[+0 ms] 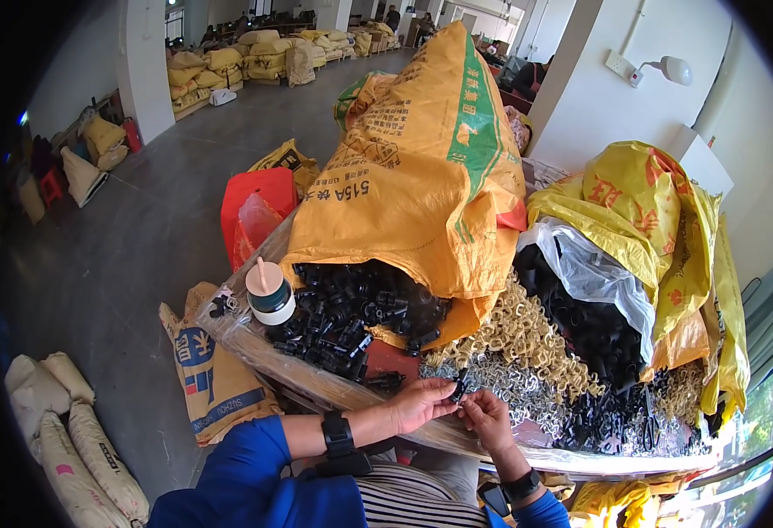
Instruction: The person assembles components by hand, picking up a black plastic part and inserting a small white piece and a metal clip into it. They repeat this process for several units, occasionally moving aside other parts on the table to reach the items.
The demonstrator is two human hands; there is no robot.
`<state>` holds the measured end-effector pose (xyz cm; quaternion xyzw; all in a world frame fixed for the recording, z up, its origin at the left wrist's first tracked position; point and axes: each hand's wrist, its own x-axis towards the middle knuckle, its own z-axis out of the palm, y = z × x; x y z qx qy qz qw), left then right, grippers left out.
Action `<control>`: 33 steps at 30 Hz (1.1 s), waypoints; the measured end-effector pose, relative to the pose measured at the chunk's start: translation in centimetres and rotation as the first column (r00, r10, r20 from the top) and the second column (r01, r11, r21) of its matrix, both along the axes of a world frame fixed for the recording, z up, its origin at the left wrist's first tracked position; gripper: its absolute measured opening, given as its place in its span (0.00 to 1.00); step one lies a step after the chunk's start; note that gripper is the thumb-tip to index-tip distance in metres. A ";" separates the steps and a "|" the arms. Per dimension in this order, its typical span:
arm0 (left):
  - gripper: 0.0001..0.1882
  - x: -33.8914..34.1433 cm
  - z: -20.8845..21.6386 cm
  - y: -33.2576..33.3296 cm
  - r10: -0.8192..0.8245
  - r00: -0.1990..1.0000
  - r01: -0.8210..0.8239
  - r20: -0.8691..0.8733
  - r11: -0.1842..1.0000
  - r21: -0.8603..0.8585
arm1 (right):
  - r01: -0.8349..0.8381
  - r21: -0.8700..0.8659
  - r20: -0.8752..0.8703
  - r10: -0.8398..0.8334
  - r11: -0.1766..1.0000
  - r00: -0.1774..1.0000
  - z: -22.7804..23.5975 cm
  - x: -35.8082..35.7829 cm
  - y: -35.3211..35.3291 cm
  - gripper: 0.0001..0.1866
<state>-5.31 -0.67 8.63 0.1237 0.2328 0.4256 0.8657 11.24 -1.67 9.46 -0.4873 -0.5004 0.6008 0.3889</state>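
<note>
In the head view, your left hand (420, 402) and your right hand (487, 415) meet close together at the near edge of the table (580, 459), fingertips turned toward each other. Both pinch a small black plastic part (459, 387) between them; your left fingers close on it from one side while your right thumb and forefinger grip it from the other. How the part is turned is too small to tell.

Just beyond your hands lies a heap of silvery metal clips (509, 387), and behind that a mound of pale yellow ring pieces (527, 339). Up and to the left of your left hand, black plastic fittings (351, 312) spill from the mouth of a big orange sack (421, 167) lying on its side. A white bottle with a dark band (270, 292) stands at the far left of that spill. Beyond your right hand, more black parts (593, 339) sit in a yellow sack with a clear liner (641, 229). A printed sack (210, 365) lies on the floor to the left of your left forearm.
</note>
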 end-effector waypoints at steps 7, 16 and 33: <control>0.05 0.4 0.2 0.5 0.013 1.000 -0.013 -0.003 1.000 0.010 | -0.044 0.013 -0.012 0.044 0.999 0.999 0.3 0.4 0.1 0.05; 0.05 0.6 0.3 0.1 0.027 0.999 -0.027 -0.030 1.000 -0.004 | 0.079 0.077 -0.028 -0.077 0.994 0.997 0.4 1.2 -0.2 0.05; 0.10 5.0 -5.8 7.4 -0.077 0.997 0.073 0.020 0.985 0.157 | 0.177 0.079 -0.105 -0.168 0.981 0.980 -7.1 7.7 5.9 0.04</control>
